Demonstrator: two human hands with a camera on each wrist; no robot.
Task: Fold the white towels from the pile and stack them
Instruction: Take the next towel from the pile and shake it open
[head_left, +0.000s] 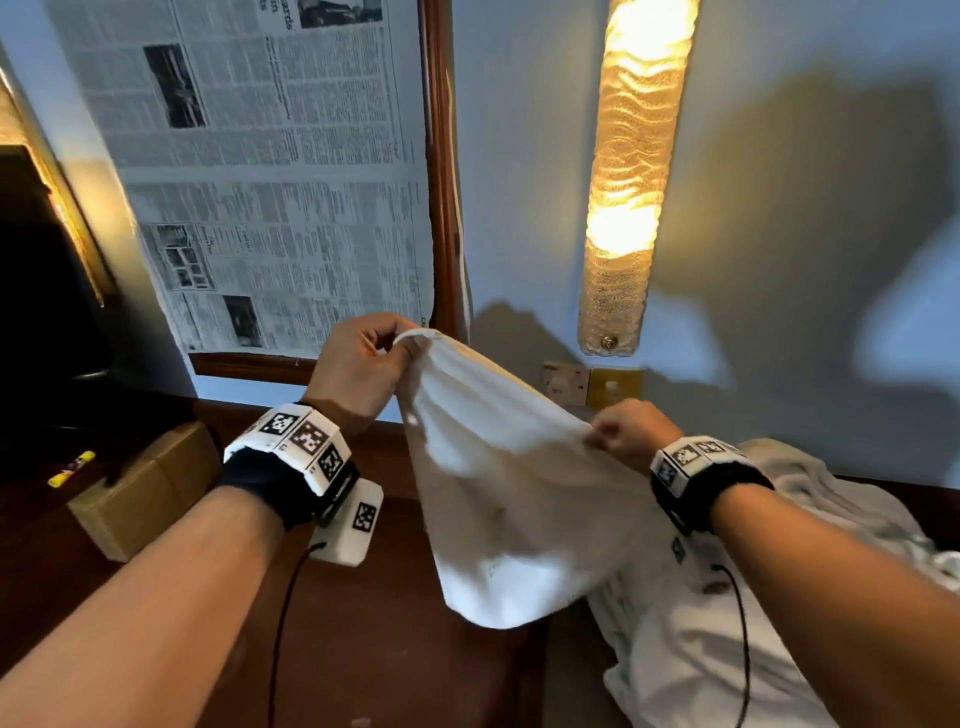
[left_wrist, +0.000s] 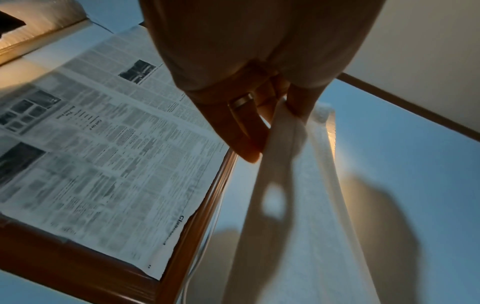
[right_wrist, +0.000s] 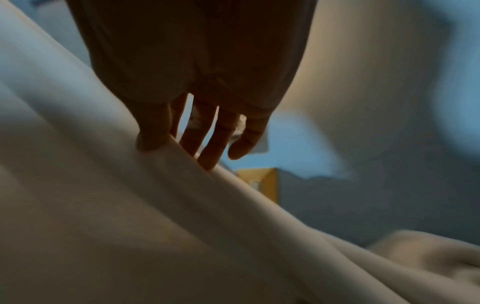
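Up in the air, the left hand pinches one corner of a white towel between thumb and curled fingers; a metal ring bands one finger. The right hand, lower and to the right, pinches the opposite corner with its thumb pressed on the cloth. Between them the soft, matte fabric sags in smooth folds, its rounded bottom hanging above the dark wooden table. Both wrists carry black bands with white blocks printed in square black-and-white codes. Rumpled white towels lie heaped at the right. A plain cardboard box sits at the left. Newspaper covers a wood-framed panel; its print is mostly too small to read, though "Call Us" shows in the left wrist view. A rippled glass wall lamp glows amber.
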